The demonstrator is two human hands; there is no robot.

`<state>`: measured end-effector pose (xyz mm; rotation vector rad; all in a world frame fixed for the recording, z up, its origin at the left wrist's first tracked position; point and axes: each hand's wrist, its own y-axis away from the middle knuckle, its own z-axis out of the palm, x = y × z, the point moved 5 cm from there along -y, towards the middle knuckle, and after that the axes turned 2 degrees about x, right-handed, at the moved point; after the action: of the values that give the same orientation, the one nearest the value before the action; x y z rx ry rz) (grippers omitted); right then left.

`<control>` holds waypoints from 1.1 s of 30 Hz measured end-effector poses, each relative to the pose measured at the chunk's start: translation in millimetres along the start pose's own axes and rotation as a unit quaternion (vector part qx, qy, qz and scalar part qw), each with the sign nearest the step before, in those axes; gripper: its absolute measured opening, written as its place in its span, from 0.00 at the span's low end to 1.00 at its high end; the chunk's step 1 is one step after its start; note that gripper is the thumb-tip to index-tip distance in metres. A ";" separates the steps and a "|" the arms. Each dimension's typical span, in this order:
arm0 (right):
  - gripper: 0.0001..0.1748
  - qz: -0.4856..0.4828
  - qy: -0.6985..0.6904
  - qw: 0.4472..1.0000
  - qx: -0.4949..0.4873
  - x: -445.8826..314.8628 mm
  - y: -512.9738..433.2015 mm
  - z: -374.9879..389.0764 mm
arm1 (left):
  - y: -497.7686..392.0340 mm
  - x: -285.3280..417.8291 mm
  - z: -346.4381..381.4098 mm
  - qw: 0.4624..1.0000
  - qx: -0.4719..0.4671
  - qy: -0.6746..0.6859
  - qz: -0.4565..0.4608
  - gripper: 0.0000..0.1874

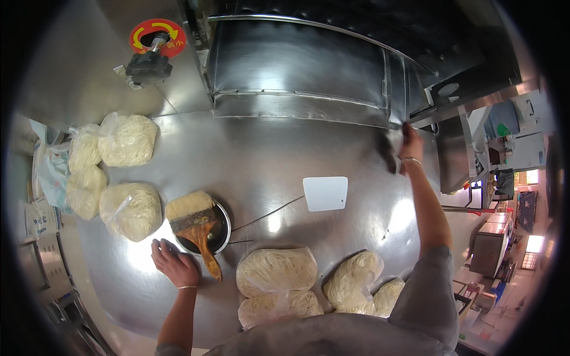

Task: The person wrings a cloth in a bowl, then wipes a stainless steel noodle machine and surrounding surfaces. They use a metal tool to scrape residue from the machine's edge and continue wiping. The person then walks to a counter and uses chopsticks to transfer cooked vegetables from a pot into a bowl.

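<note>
My left hand [176, 265] rests on the stainless steel table [276, 155], holding nothing, its fingers slightly spread. Just right of it stands a round metal bowl [228, 222], dark inside. A wide flat brush [198, 229] with pale bristles and a wooden handle lies across the bowl's rim. Far off to the right, my right hand [412, 144] grips a dark brush-like tool [386, 151], too blurred to name surely, near the table's back right corner. Between the hands lies a white plastic dough scraper [326, 194] with a small hole in one corner.
Clear bags of noodles [129, 140] sit at the left; more noodle bags [277, 272] lie along the front edge, some close to my body. Steel panels [298, 58] rise behind the table. A black valve handle [149, 66] juts out at the upper left.
</note>
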<state>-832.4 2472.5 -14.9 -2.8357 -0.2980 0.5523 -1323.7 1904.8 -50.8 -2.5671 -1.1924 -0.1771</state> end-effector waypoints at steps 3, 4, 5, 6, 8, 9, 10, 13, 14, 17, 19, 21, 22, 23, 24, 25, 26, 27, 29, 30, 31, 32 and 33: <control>0.25 -0.100 0.013 0.995 0.010 -101.7 -13.6 67.2 | 0.0 -0.8 1.1 1.000 -0.005 0.003 -0.003 0.30; 0.30 -0.027 0.109 0.993 -0.027 -133.9 -3.3 94.5 | 0.2 -1.1 1.3 1.000 -0.007 0.003 -0.006 0.30; 0.36 0.069 0.165 0.983 -0.035 -169.1 10.2 116.3 | 0.2 -1.2 1.6 1.000 -0.010 0.004 -0.008 0.30; 0.43 0.055 0.164 0.981 -0.083 -209.3 17.1 133.2 | 0.4 -1.3 1.3 1.000 -0.011 0.000 -0.010 0.30; 0.38 -0.025 0.149 0.988 -0.015 -293.7 58.0 150.3 | 0.4 -0.3 0.3 1.000 -0.010 0.006 -0.007 0.29; 0.34 -0.096 0.126 0.987 0.038 -323.0 71.1 148.4 | 0.0 1.0 0.3 1.000 -0.006 0.005 -0.002 0.29; 0.32 -0.192 0.017 0.981 -0.013 -340.8 74.3 152.3 | -0.1 1.8 0.0 1.000 -0.005 0.006 -0.001 0.29; 0.27 -0.326 -0.118 0.932 -0.103 -329.7 70.3 146.5 | -0.5 2.8 -1.1 1.000 -0.008 0.003 0.001 0.30; 0.26 -0.330 -0.116 0.930 -0.110 -306.1 54.5 141.7 | -1.0 3.2 -1.2 1.000 -0.009 0.003 0.002 0.30; 0.25 -0.322 -0.089 0.941 -0.051 -217.4 24.9 115.5 | -1.8 3.8 -0.6 1.000 -0.007 0.004 0.006 0.30; 0.25 -0.239 -0.033 0.970 -0.026 -153.5 5.3 91.7 | -2.1 4.5 -0.3 1.000 -0.007 0.006 0.008 0.30; 0.25 -0.090 0.040 0.995 -0.023 -93.7 -21.6 67.8 | -1.5 5.0 -0.9 1.000 -0.006 0.004 0.007 0.29; 0.26 -0.056 0.064 0.995 -0.048 -73.1 -28.3 63.2 | -1.4 5.3 -1.4 1.000 -0.005 0.005 0.007 0.29; 0.28 -0.005 0.099 0.993 -0.064 -55.8 -31.9 61.2 | -1.8 5.7 -1.7 1.000 -0.003 0.002 0.008 0.29; 0.32 -0.017 0.086 0.995 -0.054 -52.5 -32.6 63.1 | -1.6 5.8 -1.5 1.000 -0.003 -0.004 0.008 0.29; 0.33 0.004 0.092 0.994 -0.057 -51.6 -33.9 67.7 | -0.5 5.9 -1.5 1.000 -0.004 0.000 0.007 0.29; 0.34 0.002 0.090 0.996 -0.026 -61.1 -29.0 75.9 | -0.3 5.4 -1.4 1.000 -0.006 0.000 0.006 0.29; 0.36 0.029 0.094 0.995 -0.024 -72.7 -20.9 87.4 | -1.1 4.9 -1.1 1.000 -0.004 -0.004 0.007 0.29; 0.40 0.071 0.155 0.985 0.010 -112.0 -6.9 106.5 | -1.0 4.1 -0.2 1.000 -0.003 -0.003 0.006 0.29; 0.40 0.063 0.160 0.985 0.000 -138.5 1.3 117.4 | -0.1 3.9 -0.2 1.000 -0.005 -0.009 0.010 0.29; 0.41 0.053 0.159 0.986 0.001 -165.1 6.3 124.8 | 0.3 3.2 0.0 1.000 -0.007 -0.005 0.008 0.29; 0.39 -0.012 0.172 0.985 -0.014 -196.1 23.9 134.2 | 0.4 2.9 0.4 1.000 -0.006 -0.003 0.008 0.30; 0.38 -0.111 0.159 0.981 0.029 -222.9 36.8 132.7 | 0.0 3.0 1.2 1.000 -0.001 -0.002 0.009 0.30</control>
<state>-1081.0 2408.8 -68.0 -2.7280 -0.5190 0.0589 -1321.8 1907.4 -51.3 -2.5811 -1.1700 -0.1688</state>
